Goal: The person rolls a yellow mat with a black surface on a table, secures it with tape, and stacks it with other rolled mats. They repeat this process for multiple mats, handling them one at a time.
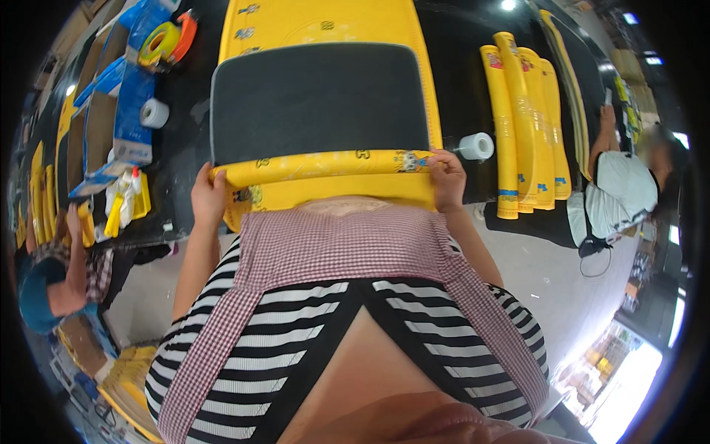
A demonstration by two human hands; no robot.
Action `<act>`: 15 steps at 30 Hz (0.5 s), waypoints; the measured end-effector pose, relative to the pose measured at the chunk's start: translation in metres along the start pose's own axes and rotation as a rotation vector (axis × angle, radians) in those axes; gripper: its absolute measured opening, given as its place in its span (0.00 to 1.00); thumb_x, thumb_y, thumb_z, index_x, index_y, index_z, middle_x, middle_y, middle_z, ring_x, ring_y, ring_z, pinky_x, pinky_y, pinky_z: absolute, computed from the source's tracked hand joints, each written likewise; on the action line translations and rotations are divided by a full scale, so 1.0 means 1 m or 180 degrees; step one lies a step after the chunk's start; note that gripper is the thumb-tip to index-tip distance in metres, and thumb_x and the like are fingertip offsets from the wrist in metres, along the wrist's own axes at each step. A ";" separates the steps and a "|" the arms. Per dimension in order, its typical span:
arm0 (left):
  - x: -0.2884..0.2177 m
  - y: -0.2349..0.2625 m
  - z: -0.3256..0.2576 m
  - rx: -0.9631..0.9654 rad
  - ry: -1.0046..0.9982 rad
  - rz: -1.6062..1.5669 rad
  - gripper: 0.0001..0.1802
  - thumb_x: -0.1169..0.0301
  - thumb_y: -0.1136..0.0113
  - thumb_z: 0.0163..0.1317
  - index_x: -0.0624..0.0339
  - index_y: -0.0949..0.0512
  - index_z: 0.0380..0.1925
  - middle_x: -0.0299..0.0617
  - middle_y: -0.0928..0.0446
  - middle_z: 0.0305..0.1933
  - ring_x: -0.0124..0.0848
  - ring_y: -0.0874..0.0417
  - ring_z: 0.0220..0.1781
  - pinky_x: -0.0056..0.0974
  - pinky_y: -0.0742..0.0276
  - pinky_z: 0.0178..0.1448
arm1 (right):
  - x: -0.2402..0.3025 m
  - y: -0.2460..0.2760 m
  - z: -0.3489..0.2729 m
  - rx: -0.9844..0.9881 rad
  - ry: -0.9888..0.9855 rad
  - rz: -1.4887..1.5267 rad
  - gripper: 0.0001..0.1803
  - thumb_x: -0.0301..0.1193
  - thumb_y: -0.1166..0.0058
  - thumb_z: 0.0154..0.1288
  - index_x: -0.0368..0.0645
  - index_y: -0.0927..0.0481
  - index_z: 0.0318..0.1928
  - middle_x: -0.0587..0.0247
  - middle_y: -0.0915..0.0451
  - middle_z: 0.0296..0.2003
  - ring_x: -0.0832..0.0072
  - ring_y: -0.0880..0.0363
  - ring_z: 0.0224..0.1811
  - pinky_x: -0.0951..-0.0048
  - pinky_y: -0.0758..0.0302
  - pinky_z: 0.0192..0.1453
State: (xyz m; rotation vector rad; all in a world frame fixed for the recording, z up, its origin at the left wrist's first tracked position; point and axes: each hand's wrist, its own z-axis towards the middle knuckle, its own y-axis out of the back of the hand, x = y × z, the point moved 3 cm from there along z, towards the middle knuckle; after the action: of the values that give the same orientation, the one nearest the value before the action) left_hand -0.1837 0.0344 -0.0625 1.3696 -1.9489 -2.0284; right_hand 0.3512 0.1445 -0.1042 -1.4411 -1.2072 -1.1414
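Note:
A mat lies in front of me with its dark grey side up (322,100). Its near edge is curled into a yellow printed roll (310,169) that spans its width. My left hand (208,194) grips the left end of this roll, fingers closed around it. At the right end, my right hand (448,177) pinches the roll between thumb and fingers. Beneath is a long yellow sheet with cartoon prints (333,26), showing beyond the mat and along its near side. Parts of the fingers are hidden behind the roll.
Several finished yellow rolls (518,126) lie to the right, near a clear tape roll (476,146). On the left are blue cardboard boxes (133,122), a white tape roll (154,113), a tape dispenser (177,41) and a spray bottle (130,196). Other people work at both sides.

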 end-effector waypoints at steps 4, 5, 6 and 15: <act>0.021 -0.007 0.000 0.0073 0.0114 -0.0817 0.30 0.61 0.38 0.75 0.70 0.27 0.69 0.59 0.17 0.61 0.43 0.13 0.60 0.40 0.21 0.64 | 0.034 -0.023 0.004 0.0003 0.1399 -0.2555 0.10 0.27 0.35 0.69 0.41 0.17 0.49 0.50 0.16 0.51 0.54 0.16 0.57 0.61 0.21 0.65; 0.010 -0.002 -0.001 0.0028 0.0061 -0.0396 0.31 0.60 0.37 0.75 0.71 0.26 0.69 0.59 0.16 0.61 0.44 0.13 0.59 0.41 0.20 0.63 | 0.037 -0.027 0.001 -0.0010 0.1368 -0.2649 0.12 0.28 0.39 0.71 0.40 0.16 0.52 0.46 0.17 0.56 0.50 0.18 0.60 0.59 0.23 0.68; 0.016 -0.003 0.004 0.0026 0.0003 -0.0289 0.31 0.59 0.37 0.74 0.70 0.26 0.69 0.60 0.16 0.59 0.47 0.13 0.58 0.42 0.20 0.62 | 0.033 -0.030 -0.002 -0.0111 0.1202 -0.2762 0.14 0.28 0.41 0.73 0.39 0.16 0.56 0.45 0.18 0.59 0.50 0.20 0.63 0.59 0.24 0.70; 0.006 0.001 0.000 -0.0014 -0.0058 -0.0172 0.28 0.62 0.38 0.76 0.72 0.25 0.67 0.59 0.15 0.58 0.46 0.11 0.57 0.42 0.18 0.61 | 0.047 -0.036 -0.010 -0.0039 0.0471 -0.2548 0.20 0.34 0.33 0.69 0.37 0.16 0.57 0.48 0.20 0.63 0.55 0.22 0.67 0.62 0.27 0.73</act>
State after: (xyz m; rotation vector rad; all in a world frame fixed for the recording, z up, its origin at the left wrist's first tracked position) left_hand -0.1876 0.0306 -0.0655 1.4231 -1.9340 -2.0744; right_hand 0.3195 0.1454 -0.0532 -0.8499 -1.7289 -1.7429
